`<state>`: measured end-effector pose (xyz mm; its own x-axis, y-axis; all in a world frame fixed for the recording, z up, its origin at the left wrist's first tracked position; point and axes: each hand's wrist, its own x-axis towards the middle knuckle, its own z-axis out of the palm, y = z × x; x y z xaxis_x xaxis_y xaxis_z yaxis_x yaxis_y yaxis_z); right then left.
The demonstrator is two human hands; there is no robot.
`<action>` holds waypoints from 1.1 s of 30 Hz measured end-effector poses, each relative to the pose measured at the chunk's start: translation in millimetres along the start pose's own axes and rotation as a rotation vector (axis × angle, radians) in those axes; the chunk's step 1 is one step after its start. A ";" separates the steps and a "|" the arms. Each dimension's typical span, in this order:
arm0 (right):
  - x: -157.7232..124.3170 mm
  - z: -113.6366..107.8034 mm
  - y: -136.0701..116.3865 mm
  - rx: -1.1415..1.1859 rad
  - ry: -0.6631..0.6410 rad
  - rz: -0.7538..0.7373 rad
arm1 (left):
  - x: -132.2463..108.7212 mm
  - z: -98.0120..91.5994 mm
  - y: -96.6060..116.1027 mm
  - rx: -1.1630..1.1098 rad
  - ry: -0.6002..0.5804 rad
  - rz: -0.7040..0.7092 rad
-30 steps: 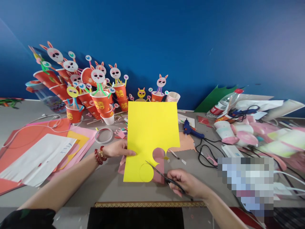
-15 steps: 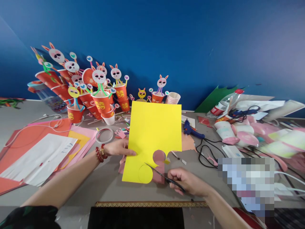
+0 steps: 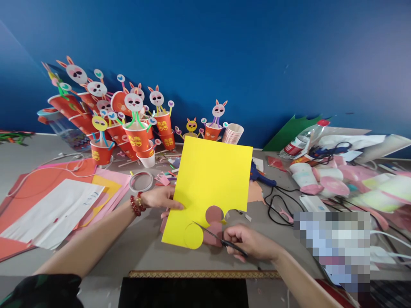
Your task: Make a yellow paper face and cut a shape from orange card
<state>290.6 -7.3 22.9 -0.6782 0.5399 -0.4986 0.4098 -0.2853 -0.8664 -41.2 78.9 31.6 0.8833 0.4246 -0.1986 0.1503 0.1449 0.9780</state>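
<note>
A large yellow paper sheet (image 3: 213,175) is pinched at its left edge by my left hand (image 3: 162,200), thumb on top and fingers underneath. My right hand (image 3: 245,243) is closed around the black handles of a pair of scissors (image 3: 229,244). Their blades lie along the top of a drawn circle (image 3: 193,236) at the sheet's lower edge, partly cut round on its right side. Right of it the edge has a round notch, through which a brownish-pink paper piece (image 3: 213,234) shows on the table below.
Red paper cups (image 3: 138,139) with rabbit figures stand at the back left. A roll of tape (image 3: 141,182) and coloured sheets (image 3: 109,184) lie left. On the right are a blue glue gun (image 3: 261,176) with a black cord, a plastic bottle (image 3: 300,139) and pink-white rolls (image 3: 330,179).
The yellow sheet has turned slightly clockwise, its top swinging right and its lower corner shifting left. The scissors and my right hand have moved slightly left along the circle.
</note>
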 end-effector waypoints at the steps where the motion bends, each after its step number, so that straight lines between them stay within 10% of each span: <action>1: 0.6 -0.3 -0.1 -0.003 -0.004 0.001 | 0.2 -0.6 -0.4 0.002 -0.007 0.002; 33: 4.0 1.4 -2.6 0.017 -0.056 -0.007 | 11.9 -9.4 4.0 -0.023 -0.126 -0.031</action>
<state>286.0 -5.5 23.2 -0.7141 0.4969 -0.4932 0.3952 -0.2953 -0.8698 -34.3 92.9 32.6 0.9273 0.3046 -0.2176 0.1694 0.1770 0.9695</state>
